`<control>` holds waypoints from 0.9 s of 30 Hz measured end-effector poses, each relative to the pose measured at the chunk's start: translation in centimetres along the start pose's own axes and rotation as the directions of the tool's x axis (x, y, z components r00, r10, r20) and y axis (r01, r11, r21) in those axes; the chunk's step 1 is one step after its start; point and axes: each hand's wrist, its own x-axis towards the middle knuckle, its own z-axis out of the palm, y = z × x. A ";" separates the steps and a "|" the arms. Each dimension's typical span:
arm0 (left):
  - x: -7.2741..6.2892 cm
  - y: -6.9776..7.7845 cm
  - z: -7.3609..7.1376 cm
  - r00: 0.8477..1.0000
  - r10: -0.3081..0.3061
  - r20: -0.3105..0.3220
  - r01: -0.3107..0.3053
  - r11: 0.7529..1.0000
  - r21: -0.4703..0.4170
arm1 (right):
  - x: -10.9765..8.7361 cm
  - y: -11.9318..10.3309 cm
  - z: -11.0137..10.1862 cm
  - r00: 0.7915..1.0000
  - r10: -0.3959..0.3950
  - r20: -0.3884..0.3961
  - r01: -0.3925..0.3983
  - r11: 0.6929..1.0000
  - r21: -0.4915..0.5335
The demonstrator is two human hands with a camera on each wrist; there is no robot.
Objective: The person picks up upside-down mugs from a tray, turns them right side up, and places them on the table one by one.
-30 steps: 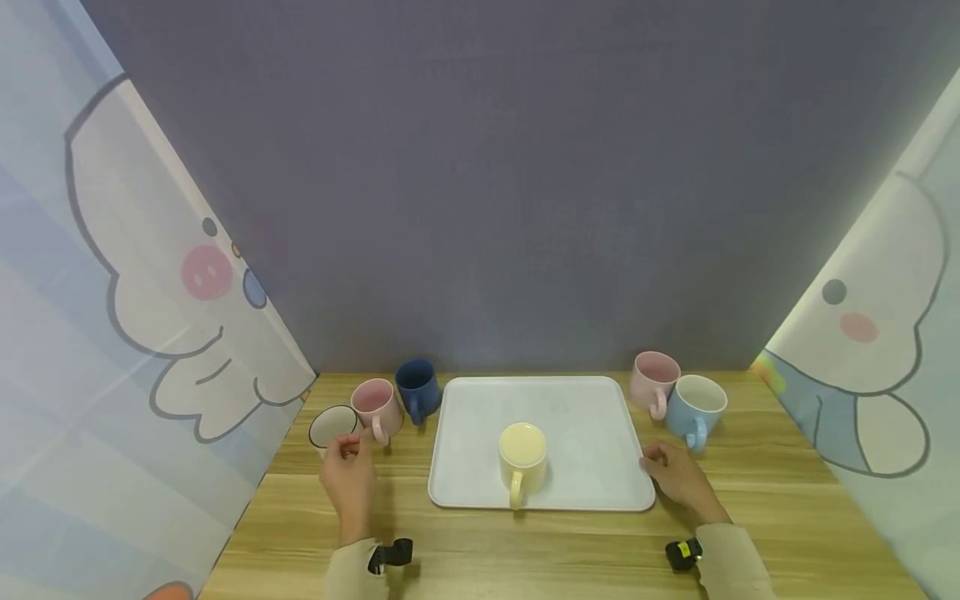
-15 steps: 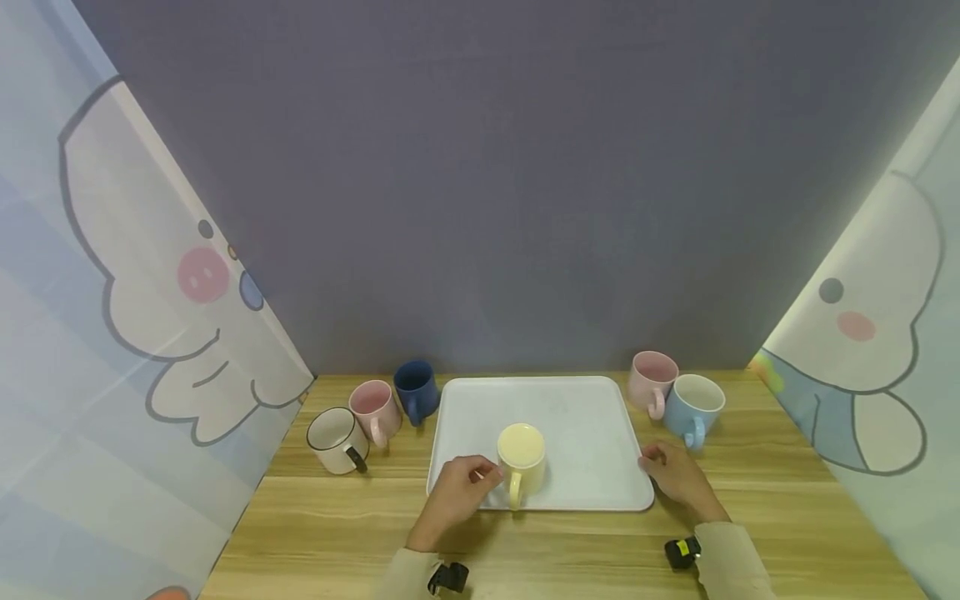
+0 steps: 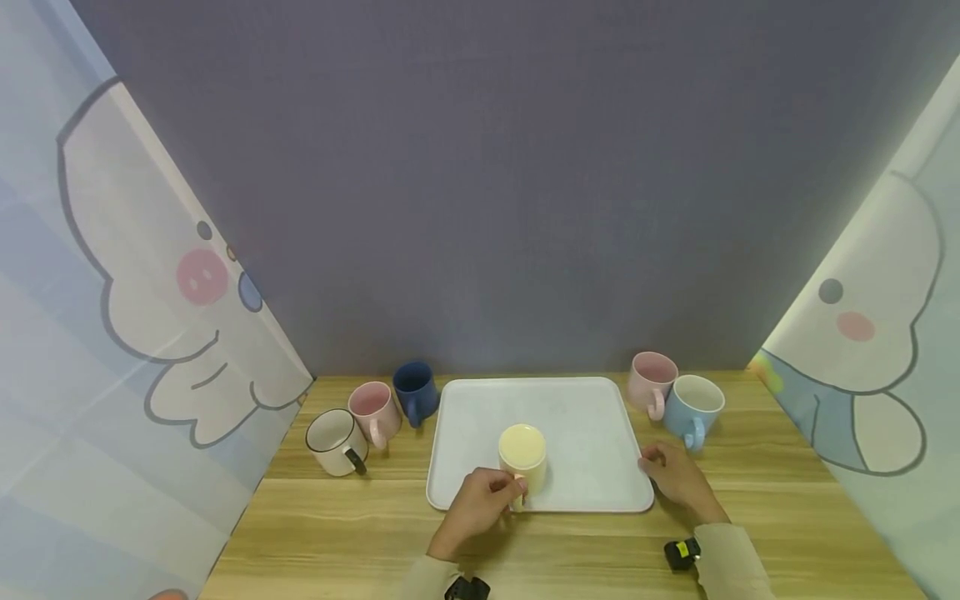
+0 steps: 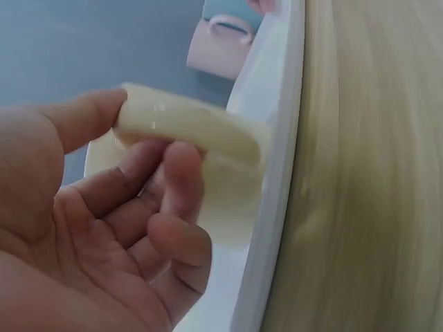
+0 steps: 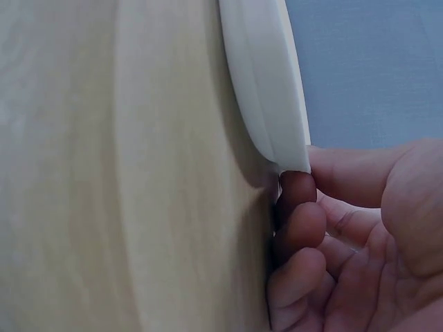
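A pale yellow mug (image 3: 522,454) stands on the white tray (image 3: 588,442), near its front edge. My left hand (image 3: 480,502) pinches the mug's handle (image 4: 183,124); the left wrist view has the thumb on one side of it and fingertips against the other. At the tray's right side, my right hand (image 3: 677,479) holds the rim between thumb and forefinger, and the other fingers are curled below, as the right wrist view shows. The fingers of the left hand hide part of the handle in the head view.
Left of the tray stand a white mug (image 3: 330,433) with a dark rim, a pink mug (image 3: 377,412) and a dark blue mug (image 3: 417,392). Another pink mug (image 3: 649,383) and a light blue mug (image 3: 692,415) stand to its right. A grey wall rises behind.
My left hand has moved right, from the white mug on the left to the yellow mug, and has taken hold of its handle. The right hand stays at the tray's edge.
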 end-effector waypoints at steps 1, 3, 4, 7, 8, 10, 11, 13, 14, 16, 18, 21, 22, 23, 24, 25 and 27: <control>0.0 0.0 0.2 1.000 0.002 0.004 -0.002 1.000 -0.021 | 0.0 0.0 0.0 1.000 -0.001 0.000 0.001 1.000 0.001; 0.2 0.0 0.5 1.000 -0.004 0.004 0.005 0.997 -0.075 | 0.0 0.0 0.0 1.000 -0.001 0.000 0.001 1.000 0.000; 0.2 0.0 0.6 1.000 -0.017 -0.001 0.017 0.994 -0.106 | 0.0 0.1 0.1 1.000 0.000 0.000 0.000 1.000 0.001; 0.5 -0.1 0.8 0.998 -0.060 -0.030 0.053 0.981 -0.185 | 0.0 0.1 0.0 1.000 0.004 0.004 -0.004 1.000 -0.004; 0.5 -0.2 0.9 0.996 -0.073 -0.045 0.062 0.975 -0.212 | 0.0 0.0 0.0 1.000 0.007 0.007 -0.007 1.000 -0.005; 0.6 -0.2 0.9 0.993 -0.099 -0.072 0.078 0.966 -0.246 | 0.0 0.0 -0.1 1.000 0.010 0.010 -0.010 1.000 -0.009; 0.6 -0.2 0.9 0.990 -0.108 -0.085 0.083 0.963 -0.256 | 0.0 0.0 -0.1 1.000 0.012 0.012 -0.012 1.000 -0.010; 0.7 -0.2 0.8 0.987 -0.123 -0.105 0.091 0.960 -0.266 | 0.0 -0.1 -0.1 1.000 0.014 0.014 -0.014 1.000 -0.012; 0.7 -0.1 0.9 0.986 -0.122 -0.115 0.087 0.959 -0.270 | 0.0 -0.1 -0.1 1.000 0.015 0.013 -0.014 1.000 -0.011; 0.8 -0.1 0.9 0.983 -0.128 -0.133 0.090 0.961 -0.263 | -0.1 -0.1 -0.1 1.000 0.016 0.012 -0.016 1.000 -0.008; 0.9 -0.2 0.9 0.979 -0.134 -0.152 0.092 0.963 -0.255 | -0.1 -0.2 -0.1 1.000 0.021 0.010 -0.020 1.000 -0.006; 0.9 -0.1 0.9 0.973 -0.143 -0.184 0.093 0.962 -0.258 | -0.2 -0.4 -0.1 1.000 0.021 0.009 -0.021 1.000 0.000; 0.9 0.0 0.9 0.971 -0.142 -0.194 0.089 0.961 -0.262 | -0.2 -0.4 -0.1 1.000 0.021 0.008 -0.022 1.000 0.002; 1.0 0.1 0.9 0.968 -0.146 -0.202 0.089 0.959 -0.267 | -0.2 -0.5 -0.1 1.000 0.023 0.007 -0.023 1.000 0.003; 1.0 0.2 0.8 0.966 -0.147 -0.211 0.086 0.958 -0.272 | -0.2 -0.5 -0.1 1.000 0.024 0.006 -0.024 1.000 0.004; 1.0 0.3 0.8 0.964 -0.149 -0.220 0.084 0.957 -0.277 | -0.2 -0.5 -0.1 1.000 0.022 0.005 -0.022 1.000 0.003; 1.0 0.5 0.7 0.960 -0.155 -0.235 0.086 0.955 -0.283 | -0.2 -0.5 -0.1 1.000 0.020 0.005 -0.020 1.000 0.002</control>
